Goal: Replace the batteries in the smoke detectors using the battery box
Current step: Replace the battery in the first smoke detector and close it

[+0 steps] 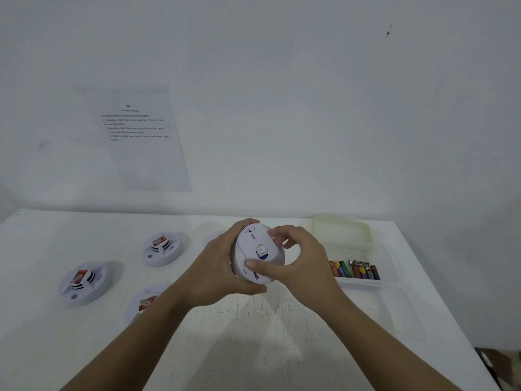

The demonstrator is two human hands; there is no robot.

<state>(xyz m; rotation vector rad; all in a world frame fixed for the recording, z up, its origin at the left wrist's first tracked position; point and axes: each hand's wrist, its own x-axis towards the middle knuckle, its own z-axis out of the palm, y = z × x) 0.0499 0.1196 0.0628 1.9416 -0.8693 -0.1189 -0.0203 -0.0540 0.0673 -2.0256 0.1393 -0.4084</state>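
I hold a round white smoke detector (pixel 258 253) above the table's middle, its flat back with a small round sticker turned toward me. My left hand (pixel 222 263) grips its left rim from behind and below. My right hand (pixel 298 255) grips its right side, thumb on the lower back and fingers curled over the upper edge. A clear plastic battery box (pixel 356 249) stands open to the right, with several coloured batteries (pixel 355 270) in a row along its near side.
Three more white smoke detectors lie on the white table (pixel 253 348): one at the left (pixel 84 282), one further back (pixel 163 248), one partly hidden by my left forearm (pixel 143 303). A printed sheet (pixel 138 136) hangs on the wall. The table's right edge drops off.
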